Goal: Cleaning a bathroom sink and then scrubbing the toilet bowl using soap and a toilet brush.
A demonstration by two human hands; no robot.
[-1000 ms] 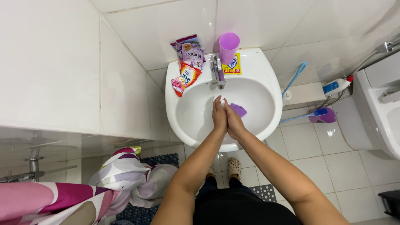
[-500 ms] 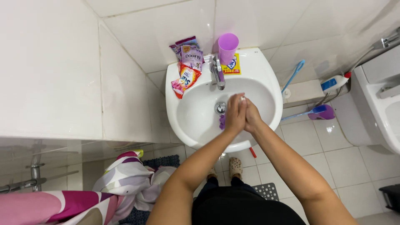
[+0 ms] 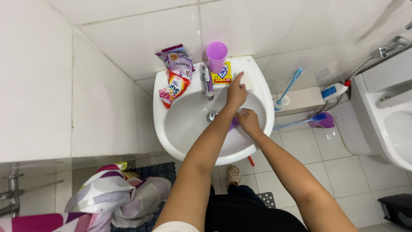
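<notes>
Soap bar (image 3: 246, 80), white, is lying on the sink (image 3: 171, 133) rim beside the tap (image 3: 208, 81), and the left hand (image 3: 236, 92) is reaching to it, fingers extended. Right hand (image 3: 248, 120) is hovering loosely curled over the basin; no water is visibly running, so rinsing looks undone.

I am seeing the tap (image 3: 208, 81) sitting at the back rim of the sink (image 3: 180, 129), with the cup (image 3: 216, 55) just behind it. The sachets (image 3: 174, 75) are lying left of the tap, the soap bar (image 3: 247, 80) right of it. The toilet (image 3: 386, 116) is standing well right, brushes (image 3: 300, 122) lying between.
</notes>
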